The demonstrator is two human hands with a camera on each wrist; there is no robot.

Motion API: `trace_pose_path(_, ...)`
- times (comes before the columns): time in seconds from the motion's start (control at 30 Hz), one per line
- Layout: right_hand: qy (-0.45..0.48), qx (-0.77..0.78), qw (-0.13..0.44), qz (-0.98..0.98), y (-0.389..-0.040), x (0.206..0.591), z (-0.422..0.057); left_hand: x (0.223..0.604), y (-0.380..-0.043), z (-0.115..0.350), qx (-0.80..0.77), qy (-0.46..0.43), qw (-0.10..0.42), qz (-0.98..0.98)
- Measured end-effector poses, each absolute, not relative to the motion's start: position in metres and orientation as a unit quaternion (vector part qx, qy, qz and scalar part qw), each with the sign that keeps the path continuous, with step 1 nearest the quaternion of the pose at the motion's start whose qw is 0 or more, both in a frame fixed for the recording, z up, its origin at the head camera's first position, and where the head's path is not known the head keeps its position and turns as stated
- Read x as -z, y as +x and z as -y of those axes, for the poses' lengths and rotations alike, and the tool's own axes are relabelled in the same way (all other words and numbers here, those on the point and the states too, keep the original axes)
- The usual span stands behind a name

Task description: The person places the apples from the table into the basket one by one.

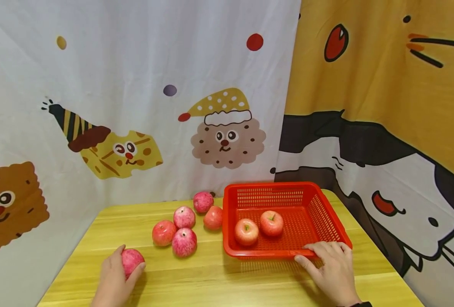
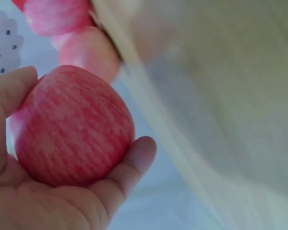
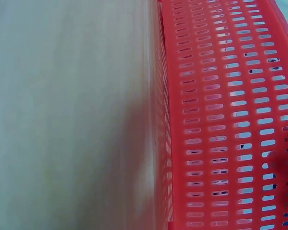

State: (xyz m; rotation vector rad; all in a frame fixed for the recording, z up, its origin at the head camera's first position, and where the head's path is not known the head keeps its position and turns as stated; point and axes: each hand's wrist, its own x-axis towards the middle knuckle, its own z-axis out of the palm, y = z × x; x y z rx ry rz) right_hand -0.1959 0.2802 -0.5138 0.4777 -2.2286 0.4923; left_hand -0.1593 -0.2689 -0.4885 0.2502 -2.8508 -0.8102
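Observation:
At the front left of the table, my left hand (image 1: 115,275) grips a pinkish-red apple (image 1: 132,261). The left wrist view shows that streaked apple (image 2: 74,127) between thumb and fingers. A red plastic basket (image 1: 284,253) with slotted walls stands at the right. Two apples lie inside its left half, one at the left (image 1: 246,232) and another apple (image 1: 272,223) beside it. My right hand (image 1: 332,266) holds the basket's near rim toward its right corner, fingers over the edge and thumb in front. The right wrist view shows the slotted side of the basket (image 3: 225,115), but not the hand.
Several more apples sit left of the basket, among them a streaked apple (image 1: 184,242) at the front and an apple (image 1: 213,218) close to the basket's left wall. The wooden table (image 1: 196,281) ends at the printed curtain (image 1: 135,85) behind and at the right.

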Motion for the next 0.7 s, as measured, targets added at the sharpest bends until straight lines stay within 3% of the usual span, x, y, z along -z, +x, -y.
trace_pose_path(0.7, 0.191, -0.192, 0.394, 0.878, -0.196, 0.514, -0.281, 0.452, -0.174, 0.184, 0.283, -0.124, 0.246, 0.918)
